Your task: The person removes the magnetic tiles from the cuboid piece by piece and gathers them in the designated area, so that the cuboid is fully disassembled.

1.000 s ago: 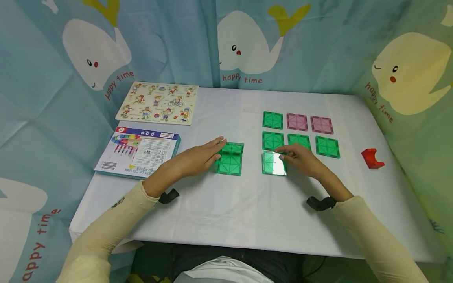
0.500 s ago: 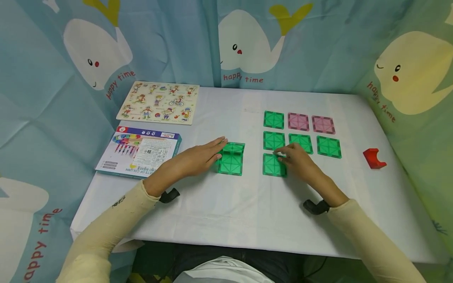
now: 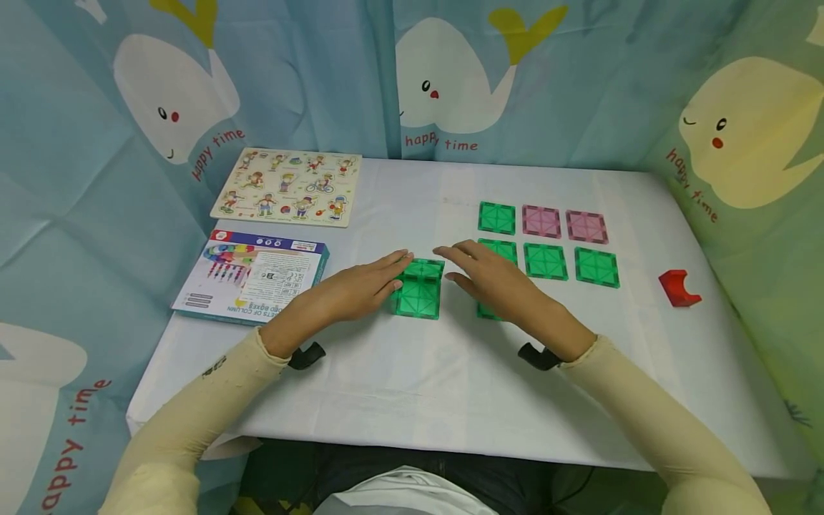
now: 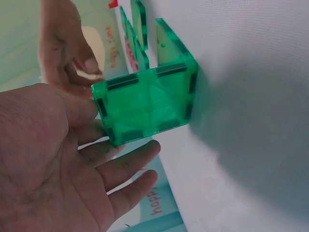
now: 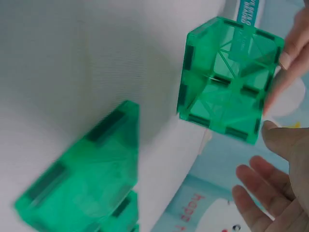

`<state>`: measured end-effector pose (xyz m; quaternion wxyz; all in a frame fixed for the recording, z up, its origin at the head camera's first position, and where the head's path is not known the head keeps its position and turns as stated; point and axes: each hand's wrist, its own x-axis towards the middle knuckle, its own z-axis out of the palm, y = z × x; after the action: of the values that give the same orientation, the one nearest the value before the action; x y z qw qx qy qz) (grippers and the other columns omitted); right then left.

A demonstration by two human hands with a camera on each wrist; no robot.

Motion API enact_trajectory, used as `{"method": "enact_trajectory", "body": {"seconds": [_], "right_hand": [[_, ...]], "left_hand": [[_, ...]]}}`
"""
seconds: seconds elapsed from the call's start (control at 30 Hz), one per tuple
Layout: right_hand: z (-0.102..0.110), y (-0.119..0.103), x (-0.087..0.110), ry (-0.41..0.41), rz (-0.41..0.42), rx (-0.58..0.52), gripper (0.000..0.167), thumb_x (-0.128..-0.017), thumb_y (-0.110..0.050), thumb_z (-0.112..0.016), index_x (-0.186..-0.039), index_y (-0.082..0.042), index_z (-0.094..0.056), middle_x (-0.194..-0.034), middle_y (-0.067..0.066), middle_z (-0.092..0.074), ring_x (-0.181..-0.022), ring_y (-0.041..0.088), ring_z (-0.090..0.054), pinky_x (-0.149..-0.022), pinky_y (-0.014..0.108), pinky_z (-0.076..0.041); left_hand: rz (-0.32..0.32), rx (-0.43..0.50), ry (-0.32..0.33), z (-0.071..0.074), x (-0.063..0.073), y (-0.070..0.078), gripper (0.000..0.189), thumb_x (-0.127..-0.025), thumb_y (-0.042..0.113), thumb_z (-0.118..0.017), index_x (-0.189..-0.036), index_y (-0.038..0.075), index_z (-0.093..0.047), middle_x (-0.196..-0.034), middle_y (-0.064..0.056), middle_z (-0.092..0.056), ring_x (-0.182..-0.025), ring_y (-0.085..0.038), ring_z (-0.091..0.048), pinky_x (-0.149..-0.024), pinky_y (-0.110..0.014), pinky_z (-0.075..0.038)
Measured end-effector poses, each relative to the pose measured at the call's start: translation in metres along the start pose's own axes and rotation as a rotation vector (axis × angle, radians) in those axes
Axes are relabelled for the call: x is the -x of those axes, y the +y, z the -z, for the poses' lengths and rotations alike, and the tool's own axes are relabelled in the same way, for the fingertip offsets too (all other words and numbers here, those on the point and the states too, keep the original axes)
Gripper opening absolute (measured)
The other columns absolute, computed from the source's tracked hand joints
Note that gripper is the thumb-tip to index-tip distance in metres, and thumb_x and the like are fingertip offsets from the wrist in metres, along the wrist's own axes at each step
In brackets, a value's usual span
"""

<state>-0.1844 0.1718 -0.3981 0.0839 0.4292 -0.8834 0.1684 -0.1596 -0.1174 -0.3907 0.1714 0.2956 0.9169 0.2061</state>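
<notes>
Several green translucent magnetic tiles (image 3: 417, 297) stand joined as a small open structure at the table's middle, with upright walls. My left hand (image 3: 350, 290) is at its left side, fingers extended; in the left wrist view the thumb and fingertips touch the upright tile (image 4: 147, 104) near its edge. My right hand (image 3: 498, 282), fingers slightly bent and spread, hovers just right of the structure and holds nothing. In the right wrist view a gap shows between it and the structure (image 5: 231, 82). Beneath the right hand, a flat green tile (image 3: 487, 312) is mostly hidden.
Further green tiles (image 3: 545, 262) and two pink tiles (image 3: 586, 227) lie flat in rows at the back right. A red arched block (image 3: 679, 289) is at the far right. To the left lie a boxed toy (image 3: 254, 275) and a picture puzzle board (image 3: 290, 187).
My right hand has moved left from the near green tile, which it had tilted and let down flat, toward the structure. The left hand has stayed in place.
</notes>
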Motion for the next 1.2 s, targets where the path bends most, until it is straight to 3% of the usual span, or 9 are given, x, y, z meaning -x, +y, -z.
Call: {"method": "enact_trajectory", "body": {"seconds": [0.23, 0.53, 1.0, 1.2], "right_hand": [[-0.016, -0.001, -0.017, -0.012, 0.146, 0.124, 0.054, -0.096, 0.006, -0.073, -0.146, -0.01, -0.059, -0.118, 0.015, -0.064, -0.098, 0.026, -0.065, -0.071, 0.031, -0.058], [-0.024, 0.0, -0.019, 0.003, 0.16, 0.15, 0.047, -0.101, 0.008, -0.062, -0.143, -0.013, -0.063, -0.091, 0.009, -0.051, -0.075, 0.018, -0.043, -0.057, 0.024, -0.034], [-0.024, -0.005, -0.017, 0.012, 0.175, 0.177, 0.048, -0.098, 0.008, -0.069, -0.142, -0.01, -0.067, -0.092, 0.009, -0.054, -0.077, 0.021, -0.048, -0.061, 0.027, -0.04], [-0.021, 0.0, -0.014, -0.022, 0.103, 0.176, 0.051, -0.098, 0.009, -0.068, -0.146, -0.007, -0.063, -0.1, 0.01, -0.056, -0.085, 0.023, -0.052, -0.069, 0.029, -0.049]], "left_hand": [[-0.004, 0.018, -0.004, 0.001, -0.001, 0.0, 0.059, -0.117, 0.032, -0.037, -0.171, 0.016, -0.017, -0.178, -0.005, -0.013, -0.16, -0.026, -0.026, -0.127, -0.05, -0.032], [-0.016, 0.019, -0.019, 0.0, 0.0, -0.001, 0.06, -0.117, 0.034, -0.036, -0.171, 0.017, -0.015, -0.178, -0.005, -0.012, -0.161, -0.025, -0.024, -0.127, -0.048, -0.031], [-0.03, 0.021, -0.001, -0.001, 0.002, -0.001, 0.061, -0.117, 0.034, -0.036, -0.171, 0.019, -0.012, -0.178, 0.0, -0.011, -0.162, -0.02, -0.02, -0.129, -0.046, -0.028], [-0.022, 0.025, -0.007, 0.0, 0.002, -0.001, 0.062, -0.117, 0.034, -0.035, -0.171, 0.016, -0.011, -0.178, -0.003, -0.011, -0.163, -0.021, -0.018, -0.13, -0.045, -0.025]]}}
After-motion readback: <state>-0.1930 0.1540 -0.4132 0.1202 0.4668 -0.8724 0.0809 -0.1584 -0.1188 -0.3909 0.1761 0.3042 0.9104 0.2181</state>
